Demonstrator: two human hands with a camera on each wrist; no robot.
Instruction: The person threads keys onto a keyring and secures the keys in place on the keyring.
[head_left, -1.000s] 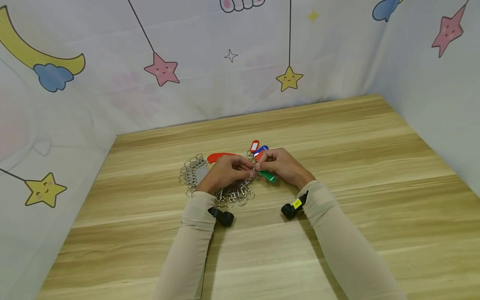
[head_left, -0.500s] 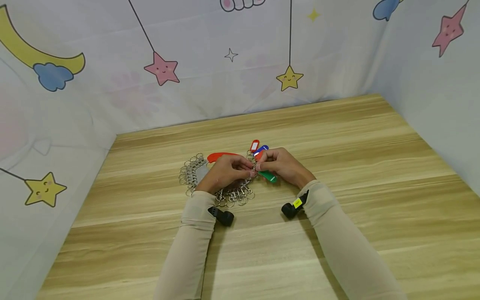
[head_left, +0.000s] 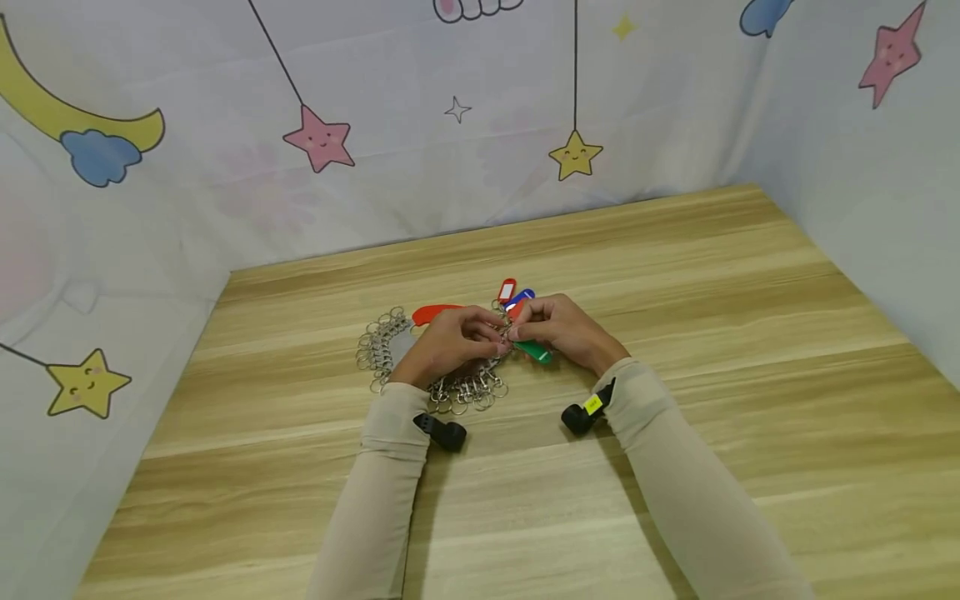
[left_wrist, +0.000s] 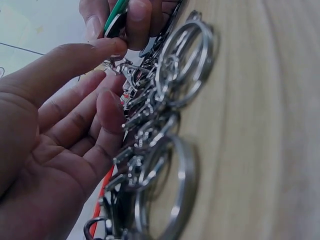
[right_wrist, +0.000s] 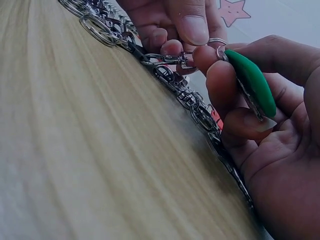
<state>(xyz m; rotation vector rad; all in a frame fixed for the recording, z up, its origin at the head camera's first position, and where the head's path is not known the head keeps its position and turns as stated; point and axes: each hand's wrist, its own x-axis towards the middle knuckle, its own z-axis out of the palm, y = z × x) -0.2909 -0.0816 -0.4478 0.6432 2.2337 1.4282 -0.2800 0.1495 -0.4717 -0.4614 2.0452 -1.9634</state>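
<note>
In the head view, my left hand (head_left: 447, 343) pinches a split key ring (right_wrist: 218, 41) between thumb and fingers. That ring hangs from a metal swivel clasp (right_wrist: 170, 59). Opposite it, my right hand (head_left: 564, 331) grips a green key tag (head_left: 534, 352) close to the same ring. A thin silvery edge lies along the tag's underside in the right wrist view; its kind is unclear. Both hands' fingertips nearly meet, and they partly hide where tag and ring join. Below my left hand lies a grey plate (head_left: 402, 344) edged with rows of swivel clasps and rings (head_left: 372, 343).
A red curved piece (head_left: 435, 313) tops the grey plate. Beyond my right hand lie a red key tag (head_left: 507, 290) and a blue key tag (head_left: 522, 297), with another red tag (head_left: 516, 308) partly covered. The wooden table (head_left: 675, 267) meets a printed cloth backdrop (head_left: 420, 192).
The head view has shifted slightly. Both hands stay in nearly the same place on the ring and green key tag, with only small finger movements.
</note>
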